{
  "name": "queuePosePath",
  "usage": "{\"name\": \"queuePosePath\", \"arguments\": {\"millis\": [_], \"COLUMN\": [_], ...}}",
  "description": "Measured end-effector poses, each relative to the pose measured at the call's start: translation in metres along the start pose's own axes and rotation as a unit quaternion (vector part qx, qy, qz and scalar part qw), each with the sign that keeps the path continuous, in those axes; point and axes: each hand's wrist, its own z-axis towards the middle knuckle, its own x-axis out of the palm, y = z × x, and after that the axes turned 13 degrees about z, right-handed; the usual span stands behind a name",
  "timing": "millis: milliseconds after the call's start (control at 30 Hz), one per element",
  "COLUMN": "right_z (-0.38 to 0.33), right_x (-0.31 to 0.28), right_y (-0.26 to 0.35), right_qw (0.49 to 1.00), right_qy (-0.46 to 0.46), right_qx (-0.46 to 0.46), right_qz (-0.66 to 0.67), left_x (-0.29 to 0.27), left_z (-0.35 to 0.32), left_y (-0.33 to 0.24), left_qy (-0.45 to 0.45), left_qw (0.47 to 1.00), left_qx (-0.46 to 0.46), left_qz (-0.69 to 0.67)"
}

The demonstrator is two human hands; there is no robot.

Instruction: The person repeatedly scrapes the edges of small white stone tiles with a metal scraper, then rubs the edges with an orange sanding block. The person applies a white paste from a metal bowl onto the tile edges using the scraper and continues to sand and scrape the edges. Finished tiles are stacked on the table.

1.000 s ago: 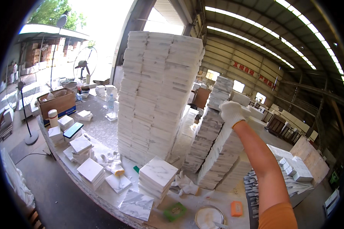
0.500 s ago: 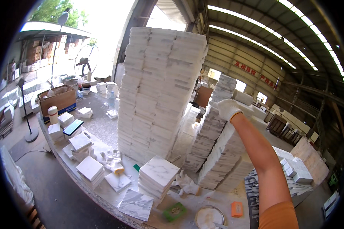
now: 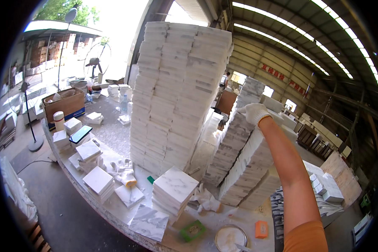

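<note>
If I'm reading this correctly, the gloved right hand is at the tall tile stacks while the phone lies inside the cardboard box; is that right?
Not quite: in the head view the phone lies on a small stack of tiles, not inside the cardboard box; the gloved right hand is at the tall tile stacks.

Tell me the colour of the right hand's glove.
White glove with an orange cuff edge, best seen in the head view.

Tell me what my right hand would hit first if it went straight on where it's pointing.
Your right hand would probably meet the grey-streaked tile stack first, right by its fingers. Depth is unclear here, so the two may be touching.
</note>
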Motion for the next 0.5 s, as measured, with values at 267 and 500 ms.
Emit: {"name": "queuePosePath", "arguments": {"millis": [267, 500], "right_z": [-0.011, 0.015], "right_x": [0.006, 0.021], "right_y": [0.023, 0.019], "right_qw": [0.997, 0.994], "right_qy": [-0.067, -0.102], "right_qx": [-0.007, -0.011], "right_qz": [0.048, 0.039], "left_x": [-0.006, -0.003], "left_z": [0.013, 0.014], "left_y": [0.019, 0.018], "left_qy": [-0.002, -0.016], "left_qw": [1.0, 1.0], "left_qx": [0.004, -0.007], "left_qz": [0.019, 0.024]}}
